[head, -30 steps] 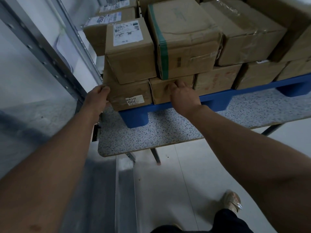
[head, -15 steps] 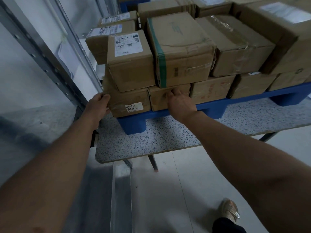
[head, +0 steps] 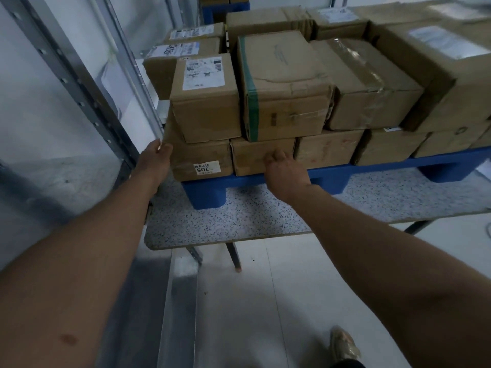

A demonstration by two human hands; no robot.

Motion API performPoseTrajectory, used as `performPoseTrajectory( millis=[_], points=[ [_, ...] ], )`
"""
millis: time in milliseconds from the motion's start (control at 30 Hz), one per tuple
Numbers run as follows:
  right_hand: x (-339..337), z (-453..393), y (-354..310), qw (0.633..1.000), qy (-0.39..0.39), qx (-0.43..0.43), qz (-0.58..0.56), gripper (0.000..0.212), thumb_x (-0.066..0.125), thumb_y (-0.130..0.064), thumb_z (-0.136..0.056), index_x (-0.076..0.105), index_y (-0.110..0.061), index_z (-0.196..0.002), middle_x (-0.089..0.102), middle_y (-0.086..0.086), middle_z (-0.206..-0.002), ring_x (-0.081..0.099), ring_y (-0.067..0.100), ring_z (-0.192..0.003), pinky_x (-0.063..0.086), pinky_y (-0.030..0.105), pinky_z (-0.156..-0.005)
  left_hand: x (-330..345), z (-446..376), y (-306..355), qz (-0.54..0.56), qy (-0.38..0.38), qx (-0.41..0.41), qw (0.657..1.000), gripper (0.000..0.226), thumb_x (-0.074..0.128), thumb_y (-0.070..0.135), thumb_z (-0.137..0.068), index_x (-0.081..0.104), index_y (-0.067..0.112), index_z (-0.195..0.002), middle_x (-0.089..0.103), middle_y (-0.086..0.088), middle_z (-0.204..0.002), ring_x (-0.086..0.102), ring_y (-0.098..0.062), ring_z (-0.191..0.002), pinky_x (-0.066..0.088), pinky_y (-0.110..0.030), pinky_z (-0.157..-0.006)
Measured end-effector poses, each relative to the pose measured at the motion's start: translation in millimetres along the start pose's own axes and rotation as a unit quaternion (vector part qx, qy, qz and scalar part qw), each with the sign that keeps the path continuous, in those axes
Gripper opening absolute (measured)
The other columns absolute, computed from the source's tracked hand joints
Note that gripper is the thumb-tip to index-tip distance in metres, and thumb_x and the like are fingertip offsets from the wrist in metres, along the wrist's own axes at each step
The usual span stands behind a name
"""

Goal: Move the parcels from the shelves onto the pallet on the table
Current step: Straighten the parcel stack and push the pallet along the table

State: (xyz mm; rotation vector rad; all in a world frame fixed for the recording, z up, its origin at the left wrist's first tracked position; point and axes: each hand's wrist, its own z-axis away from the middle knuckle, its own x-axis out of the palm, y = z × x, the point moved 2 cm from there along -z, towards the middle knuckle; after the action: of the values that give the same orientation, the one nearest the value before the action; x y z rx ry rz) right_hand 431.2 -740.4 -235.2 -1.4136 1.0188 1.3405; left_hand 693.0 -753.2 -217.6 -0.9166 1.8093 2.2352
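At centre left the left hand (head: 155, 162) still pressed flat against the end of the "705" parcel (head: 202, 162) on the blue pallet (head: 326, 174), while mid-frame the right hand (head: 283, 170), fingers apparently curled, stayed against the neighbouring parcel (head: 261, 159), so nothing had shifted and both seemed merely squared up.

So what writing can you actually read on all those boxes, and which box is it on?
"705": white sticker on the bottom corner box that the left hand touches; the small characters above it are unreadable.
Shipping label on the box above: too small to read.
Labels on the boxes behind: blurred.
Box under the right hand: no readable text.
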Motion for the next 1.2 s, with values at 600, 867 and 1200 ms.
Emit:
performPoseTrajectory(
  millis=[600, 867, 1200],
  points=[
    [-8.1, 21.2, 123.8, 0.999, -0.038, 0.028, 0.004, 0.051, 0.045, -0.011, -0.095, 0.028, -0.007, -0.143, 0.029, 0.016, -0.146, 0.037, 0.036, -0.129, 0.046, 0.043, -0.084, 169.8, 86.3, 57.0, -0.152, -0.027, 0.062, 0.986, 0.027, 0.048, 0.045, -0.092, 0.061, 0.022, -0.102, 0.060, 0.006, -0.098, 0.055, -0.015, -0.089, 0.045, -0.032, -0.079],
    [-11.5, 6.1, 135.9, 0.999, -0.019, -0.030, 0.007, 0.045, 0.043, -0.009, -0.096, 0.036, -0.011, -0.140, 0.035, 0.014, -0.141, 0.034, 0.033, -0.133, 0.043, 0.040, -0.092, 227.3, 74.3, 97.1, -0.172, -0.030, 0.077, 0.982, 0.024, 0.050, 0.042, -0.091, 0.063, 0.022, -0.090, 0.067, -0.004, -0.092, 0.060, -0.024, -0.087, 0.048, -0.035, -0.077],
    [-10.9, 1.3, 150.0, 0.995, -0.019, -0.093, -0.012, 0.045, 0.040, -0.010, -0.096, 0.035, -0.007, -0.140, 0.035, 0.014, -0.141, 0.041, 0.035, -0.123, 0.045, 0.040, -0.081, 233.2, 76.5, 88.2, -0.104, 0.007, 0.016, 0.994, 0.032, 0.048, 0.037, -0.094, 0.053, 0.023, -0.066, 0.057, -0.001, -0.071, 0.054, -0.023, -0.073, 0.033, -0.028, -0.060]
  ],
)
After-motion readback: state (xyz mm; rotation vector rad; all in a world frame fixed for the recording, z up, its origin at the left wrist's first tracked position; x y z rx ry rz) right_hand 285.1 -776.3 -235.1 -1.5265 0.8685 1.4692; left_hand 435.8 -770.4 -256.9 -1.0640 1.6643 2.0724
